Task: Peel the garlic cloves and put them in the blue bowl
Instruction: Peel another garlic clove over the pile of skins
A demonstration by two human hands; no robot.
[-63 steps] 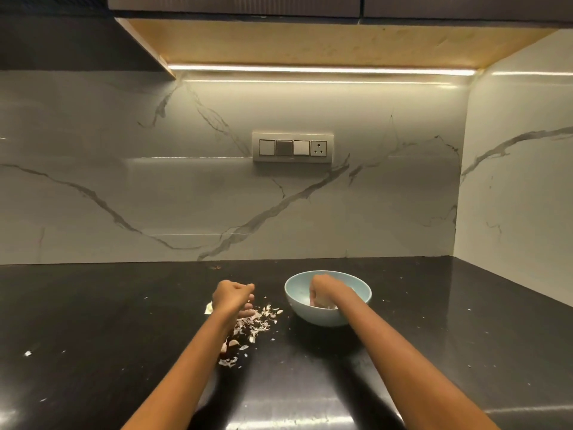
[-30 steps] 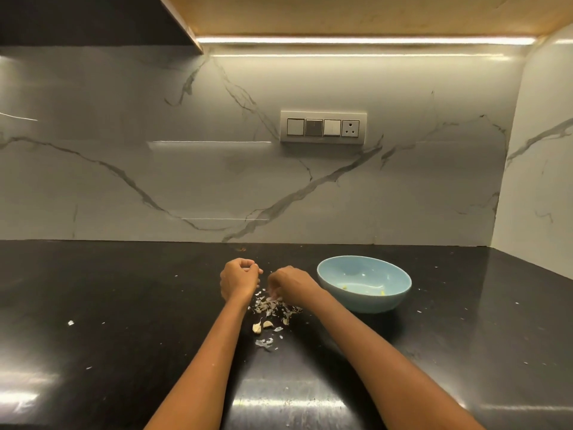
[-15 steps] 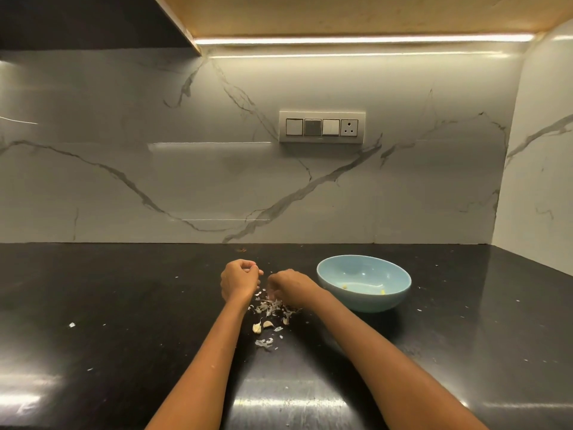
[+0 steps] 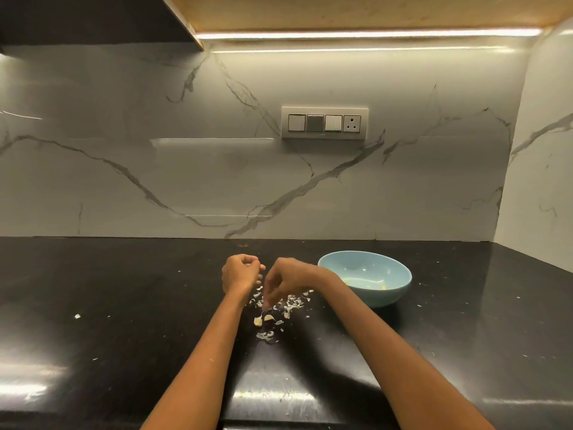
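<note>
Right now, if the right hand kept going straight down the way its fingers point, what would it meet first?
Probably the garlic skins scattered on the black counter directly under the right hand; its fingertips already reach among them. The two cloves lie slightly nearer the camera, though depth is unclear.

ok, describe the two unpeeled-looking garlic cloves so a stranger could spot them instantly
On the black countertop, left of the blue bowl, papery skins lie scattered between the person's forearms. Just nearer the camera than that litter, below the right hand, lie two garlic cloves side by side. They are plump, solid and cream-coloured; the scraps around them are thin, flat flakes.
</note>
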